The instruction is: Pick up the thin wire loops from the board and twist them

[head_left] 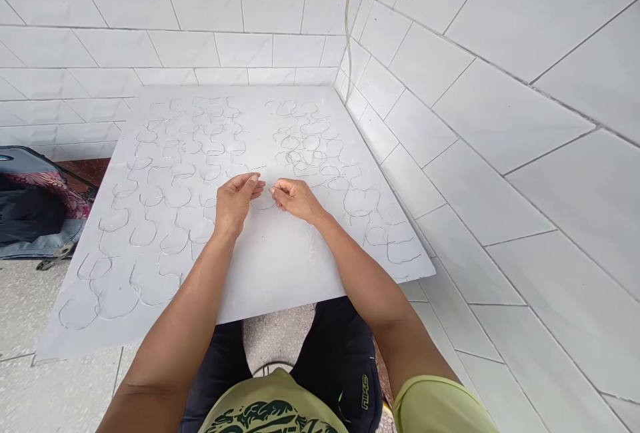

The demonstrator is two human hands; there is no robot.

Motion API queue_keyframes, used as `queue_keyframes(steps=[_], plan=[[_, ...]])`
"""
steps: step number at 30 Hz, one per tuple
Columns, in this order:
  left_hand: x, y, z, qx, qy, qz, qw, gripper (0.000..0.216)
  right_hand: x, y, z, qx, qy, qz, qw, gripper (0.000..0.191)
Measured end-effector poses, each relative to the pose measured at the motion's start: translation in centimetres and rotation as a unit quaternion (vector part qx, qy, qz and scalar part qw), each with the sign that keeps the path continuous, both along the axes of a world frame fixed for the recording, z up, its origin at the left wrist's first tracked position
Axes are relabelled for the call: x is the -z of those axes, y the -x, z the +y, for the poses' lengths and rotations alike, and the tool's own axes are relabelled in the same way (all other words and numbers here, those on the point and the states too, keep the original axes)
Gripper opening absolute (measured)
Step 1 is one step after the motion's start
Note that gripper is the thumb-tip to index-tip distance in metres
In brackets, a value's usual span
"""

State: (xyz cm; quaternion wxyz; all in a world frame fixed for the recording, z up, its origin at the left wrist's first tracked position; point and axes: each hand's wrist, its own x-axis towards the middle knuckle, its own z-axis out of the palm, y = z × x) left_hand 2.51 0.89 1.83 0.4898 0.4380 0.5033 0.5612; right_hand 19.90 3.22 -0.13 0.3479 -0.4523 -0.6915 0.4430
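A thin curved wire (263,209) hangs in a loop between my hands, just above a white board (285,260). My left hand (235,201) is closed, its thumb and fingertips pinching one side of this wire. Opposite it, my right hand (299,200) pinches the other end, with only a small gap between the two hands. Many bent wires (177,205) lie in rows on the left half of the board. To the right, more curved wires (300,153) overlap in a loose tangle. My left forearm covers some of the near wires.
White tiled walls (500,113) border the board behind and on the right. A pale cable (349,33) runs down the corner. At the left, a chair with dark cloth (30,210) stands on the speckled floor (20,313). My legs (335,360) are under the near edge.
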Motion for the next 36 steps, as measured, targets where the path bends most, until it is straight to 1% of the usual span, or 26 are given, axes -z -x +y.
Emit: queue_keyframes(steps=[3,8,11,15,22,30,32,36], plan=[[0.0,0.33,0.11,0.009,0.008,-0.011,1.0,0.033,-0.12,0.05,-0.17,-0.026,0.009,0.023,0.999,0.032],[0.34,0.79,0.43,0.014,0.016,-0.019,1.0,0.031,0.03,0.13,-0.03,-0.067,0.063,0.092,0.992,0.025],[0.67,0.93,0.66,0.015,0.025,-0.03,0.999,0.03,-0.04,-0.18,0.13,-0.09,0.082,0.107,0.987,0.029],[0.9,0.95,0.77,0.034,0.025,-0.058,0.997,0.029,-0.44,-0.72,0.17,-0.113,0.084,0.106,0.984,0.033],[0.59,0.79,0.55,0.029,0.024,-0.066,0.997,0.031,-0.48,-0.64,0.1,-0.088,0.075,0.106,0.988,0.032],[0.44,0.67,0.39,0.02,0.026,-0.051,0.998,0.032,-0.64,-0.78,0.0,-0.097,0.07,0.084,0.989,0.033],[0.38,0.64,0.35,0.005,0.023,-0.048,0.999,0.031,-0.68,-0.76,-0.03,-0.09,0.068,0.078,0.991,0.035],[0.32,0.72,0.31,-0.051,0.013,-0.032,0.998,0.031,-0.72,-0.73,-0.05,-0.074,0.066,0.055,0.994,0.039]])
